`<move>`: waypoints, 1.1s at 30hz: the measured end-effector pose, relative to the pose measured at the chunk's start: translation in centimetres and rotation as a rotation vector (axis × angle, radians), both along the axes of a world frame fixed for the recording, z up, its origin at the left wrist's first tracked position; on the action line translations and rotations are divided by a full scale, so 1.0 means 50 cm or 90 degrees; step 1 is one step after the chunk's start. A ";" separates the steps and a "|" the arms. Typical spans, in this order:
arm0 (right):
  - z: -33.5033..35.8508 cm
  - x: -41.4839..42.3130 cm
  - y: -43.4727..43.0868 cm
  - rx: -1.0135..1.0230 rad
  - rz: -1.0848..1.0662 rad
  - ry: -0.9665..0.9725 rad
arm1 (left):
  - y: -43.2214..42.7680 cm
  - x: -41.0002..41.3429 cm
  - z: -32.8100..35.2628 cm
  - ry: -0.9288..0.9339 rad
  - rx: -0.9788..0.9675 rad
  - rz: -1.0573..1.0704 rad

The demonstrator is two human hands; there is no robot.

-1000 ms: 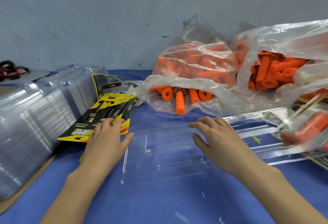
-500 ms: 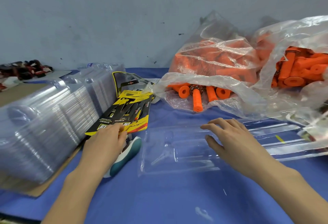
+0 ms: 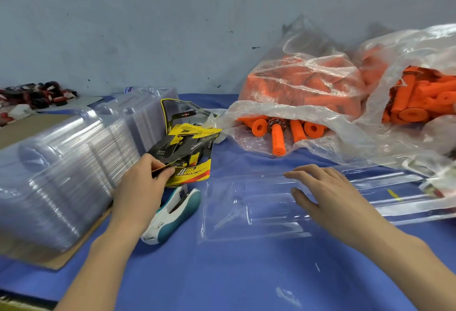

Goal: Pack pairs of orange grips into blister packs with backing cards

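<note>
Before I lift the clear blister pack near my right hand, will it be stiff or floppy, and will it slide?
The blister pack looks thin and see-through, so it is probably very light and may flex if lifted by one edge. Its moulded ribs likely add some stiffness. Being glossy, it could slide easily on the blue cloth.

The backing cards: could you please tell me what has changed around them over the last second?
The left hand, earlier flat on the backing cards, now pinches the top card and lifts its edge. The right hand stays open over the blister pack.
</note>
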State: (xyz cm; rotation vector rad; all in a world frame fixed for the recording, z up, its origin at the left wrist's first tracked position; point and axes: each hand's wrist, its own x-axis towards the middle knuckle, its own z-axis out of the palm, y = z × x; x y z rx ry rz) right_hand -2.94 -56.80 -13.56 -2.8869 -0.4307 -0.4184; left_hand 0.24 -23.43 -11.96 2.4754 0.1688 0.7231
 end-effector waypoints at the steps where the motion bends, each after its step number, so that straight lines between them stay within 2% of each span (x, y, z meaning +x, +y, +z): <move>1: 0.004 -0.002 0.005 0.019 0.008 -0.004 | -0.004 -0.001 0.004 -0.011 -0.017 -0.024; 5: 0.023 -0.012 0.041 0.180 0.068 0.015 | -0.039 -0.018 0.030 -0.113 0.012 -0.083; 9: 0.038 -0.017 0.113 0.561 0.125 0.124 | -0.101 -0.043 0.053 -0.202 0.009 -0.144; 11: 0.048 -0.019 0.163 0.678 0.196 0.193 | -0.130 -0.050 0.061 -0.212 -0.070 -0.180; 14: 0.061 -0.019 0.237 0.647 0.301 0.161 | -0.147 -0.052 0.074 -0.180 -0.310 -0.255; 16: 0.068 -0.022 0.271 0.657 0.307 0.117 | -0.137 -0.049 0.085 -0.157 -0.446 -0.302; 21: 0.079 -0.023 0.315 0.690 0.319 0.114 | -0.110 -0.055 0.096 -0.113 -0.665 -0.386; 27: 0.084 -0.032 0.347 0.642 0.321 0.099 | -0.085 -0.070 0.122 -0.072 -0.808 -0.315; 30: 0.077 -0.045 0.358 0.632 0.347 0.107 | -0.080 -0.072 0.127 -0.084 -0.789 -0.313; 33: 0.076 -0.049 0.359 0.705 0.339 0.099 | -0.084 -0.070 0.130 -0.118 -0.774 -0.281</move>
